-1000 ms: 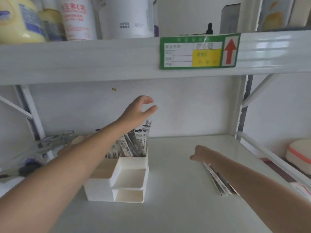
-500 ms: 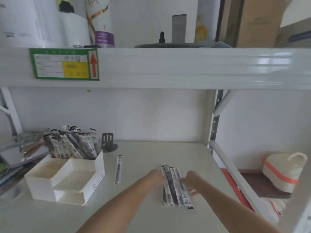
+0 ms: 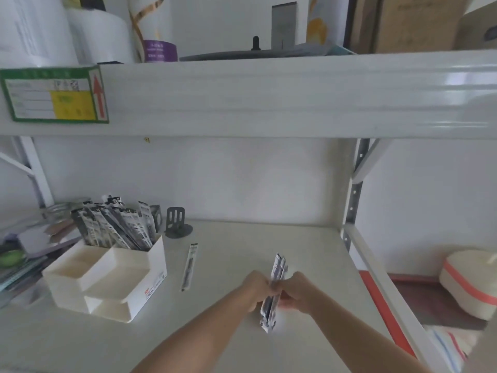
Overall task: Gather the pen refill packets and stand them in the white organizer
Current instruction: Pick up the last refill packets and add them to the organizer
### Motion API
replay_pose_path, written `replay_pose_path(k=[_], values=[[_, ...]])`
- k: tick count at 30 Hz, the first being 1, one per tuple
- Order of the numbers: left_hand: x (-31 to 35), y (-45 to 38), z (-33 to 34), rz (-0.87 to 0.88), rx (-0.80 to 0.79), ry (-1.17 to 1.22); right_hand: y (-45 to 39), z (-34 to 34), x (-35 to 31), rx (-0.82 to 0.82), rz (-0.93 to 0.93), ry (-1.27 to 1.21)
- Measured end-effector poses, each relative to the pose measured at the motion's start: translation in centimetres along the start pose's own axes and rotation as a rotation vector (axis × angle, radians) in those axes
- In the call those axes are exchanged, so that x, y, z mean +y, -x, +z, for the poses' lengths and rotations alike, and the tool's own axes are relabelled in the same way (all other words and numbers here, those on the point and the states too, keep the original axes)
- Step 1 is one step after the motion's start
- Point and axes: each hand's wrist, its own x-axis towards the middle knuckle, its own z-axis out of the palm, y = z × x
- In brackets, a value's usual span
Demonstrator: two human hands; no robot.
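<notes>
- Label (image 3: 53, 94) on upper shelf edge: green border, yellow box, red up-arrow; text too blurred to read.
- Left hand (image 3: 256, 289) & right hand (image 3: 297, 292) both pinched a bundle of refill packets (image 3: 273, 289), right of white organizer (image 3: 107, 278), long axis running away from the camera.
- Single packet (image 3: 189, 266) lay flat btwn organizer & bundle, same axis.
- Organizer's rear compartment held more packets (image 3: 115, 227), leaning; front trays looked bare.

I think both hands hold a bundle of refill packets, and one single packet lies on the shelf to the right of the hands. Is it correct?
Not fully. The single packet lies to the left of the hands, between them and the white organizer, as the head view shows. The rest is right: the left hand and the right hand hold the bundle of refill packets together.
</notes>
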Motion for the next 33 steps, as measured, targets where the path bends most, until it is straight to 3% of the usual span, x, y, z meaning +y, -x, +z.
replay_pose_path(k=[4,10,15,22,25,33], values=[[-0.5,0.5,-2.2,0.033,0.029,0.151,-1.8,1.2,-0.3,-0.027,-0.007,-0.115],[-1.5,0.3,-7.0,0.113,0.296,0.007,-4.4,6.3,-2.4,-0.078,-0.072,-0.234],[-4.4,-0.6,-11.2,0.026,0.441,0.082,-5.7,12.2,-3.7,-0.075,-0.098,-0.026],[-5.9,-2.1,-14.3,-0.137,0.428,0.014,-7.3,17.7,-4.3,-0.036,-0.08,0.146],[-5.4,-2.4,-14.8,-0.165,0.387,0.049,-7.7,18.8,-5.0,0.018,-0.072,0.113],[-5.3,-2.3,-16.9,-0.043,0.163,0.214,-4.7,18.4,-6.5,0.187,-0.069,-0.045]])
